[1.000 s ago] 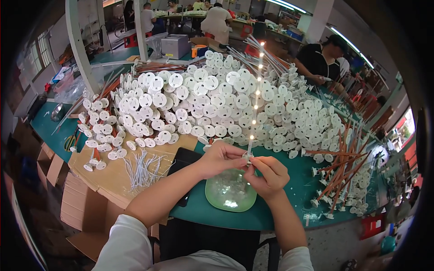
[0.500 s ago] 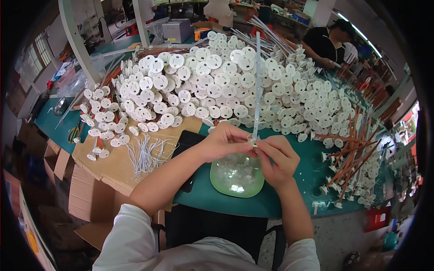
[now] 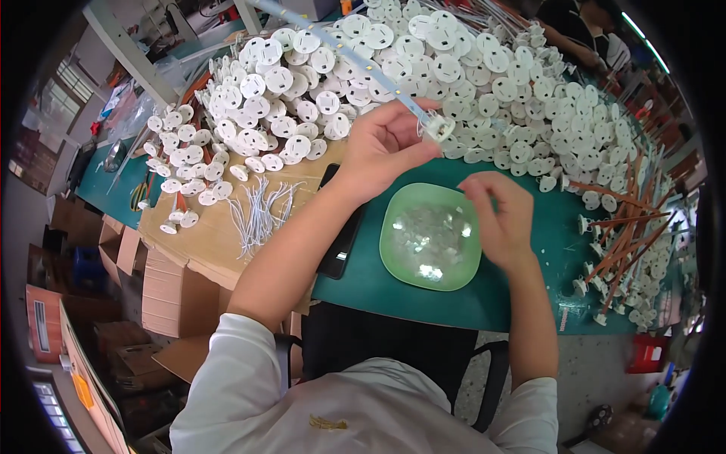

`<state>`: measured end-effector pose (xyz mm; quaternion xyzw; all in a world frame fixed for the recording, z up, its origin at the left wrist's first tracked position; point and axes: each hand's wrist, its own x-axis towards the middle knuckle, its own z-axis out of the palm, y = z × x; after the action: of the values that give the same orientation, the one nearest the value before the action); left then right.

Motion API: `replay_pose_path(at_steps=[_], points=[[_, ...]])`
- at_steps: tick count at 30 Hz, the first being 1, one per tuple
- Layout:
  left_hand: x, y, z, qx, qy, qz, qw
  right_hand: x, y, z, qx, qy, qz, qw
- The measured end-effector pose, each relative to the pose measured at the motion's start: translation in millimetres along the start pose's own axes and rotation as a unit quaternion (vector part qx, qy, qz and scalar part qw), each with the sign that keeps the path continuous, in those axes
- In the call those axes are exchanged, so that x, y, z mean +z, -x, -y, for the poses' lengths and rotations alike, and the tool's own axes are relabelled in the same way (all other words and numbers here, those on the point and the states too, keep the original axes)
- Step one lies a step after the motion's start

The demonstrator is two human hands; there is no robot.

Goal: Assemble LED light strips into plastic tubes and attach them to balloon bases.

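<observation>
My left hand (image 3: 386, 144) is closed around the lower end of a pale LED strip (image 3: 355, 59), which slants up and to the left over the heap. At the strip's end sits a white round end cap (image 3: 439, 126), with thin wires beside it. My right hand (image 3: 503, 219) is away from the strip, at the right rim of a green dish (image 3: 388, 261). Its fingers are loosely bent and apart, with nothing visible in them. Inside the dish lie many small clear plastic pieces (image 3: 429, 240).
A large heap of white round caps (image 3: 446, 68) fills the table's far side. Brown strips with caps (image 3: 628, 242) lie at right. A bundle of thin white wires (image 3: 261, 216) rests on cardboard (image 3: 181, 242); a black phone (image 3: 340, 246) lies beside the dish. Another person (image 3: 571, 30) is at far right.
My hands have separated. The left has raised the strip's capped end and tilted the strip leftward; the right has let go and moved to the dish's right side. The view has shifted too.
</observation>
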<state>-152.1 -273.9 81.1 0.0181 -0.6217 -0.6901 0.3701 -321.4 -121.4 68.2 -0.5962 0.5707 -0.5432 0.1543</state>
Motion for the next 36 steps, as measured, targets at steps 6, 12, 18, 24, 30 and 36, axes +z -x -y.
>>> replay_pose_path(at_steps=[6, 12, 18, 24, 30, 36], points=[[4, 0, 7, 0.017, -0.109, -0.114, 0.987, 27, 6, 11, -0.179, 0.099, 0.207, 0.957], [2, -1, 13, 0.019, -0.152, -0.138, 0.978, 41, 8, 15, -0.186, 0.145, 0.258, 0.937], [2, 1, 15, 0.003, -0.191, -0.125, 0.973, 51, 6, 12, -0.225, 0.166, 0.272, 0.921], [9, 5, 9, -0.034, -0.209, -0.119, 0.970, 44, 11, 13, -0.186, 0.136, 0.261, 0.937], [12, 2, 14, -0.050, -0.193, -0.099, 0.975, 29, 12, 12, -0.184, 0.144, 0.300, 0.925], [6, 6, 12, -0.052, -0.210, -0.094, 0.972, 22, 6, 14, -0.123, 0.135, 0.257, 0.949]])
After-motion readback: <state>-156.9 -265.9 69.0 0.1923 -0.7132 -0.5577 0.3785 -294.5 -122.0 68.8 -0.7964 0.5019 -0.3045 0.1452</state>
